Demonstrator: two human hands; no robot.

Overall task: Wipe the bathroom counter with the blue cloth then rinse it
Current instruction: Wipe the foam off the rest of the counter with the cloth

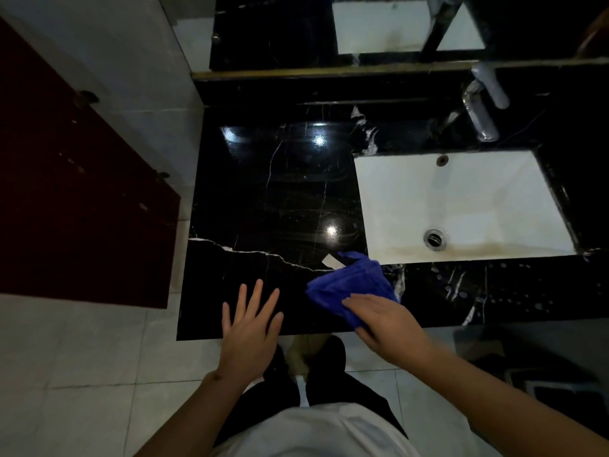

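The blue cloth (pixel 352 285) lies folded on the black marble counter (pixel 273 199) near its front edge, just left of the sink's front corner, with a white label sticking out at its far side. My right hand (pixel 382 319) presses flat on the cloth's near part, fingers straight. My left hand (pixel 252 319) rests flat with spread fingers on the counter's front edge, a little left of the cloth. The white rectangular sink (pixel 461 199) is set into the counter at the right, with a chrome tap (pixel 479 117) behind it.
Water drops dot the counter strip in front of the sink (pixel 494 291). A mirror (pixel 362 28) runs along the back. A dark red door (pixel 75 179) and a grey tiled wall stand at the left. Pale floor tiles and my legs are below.
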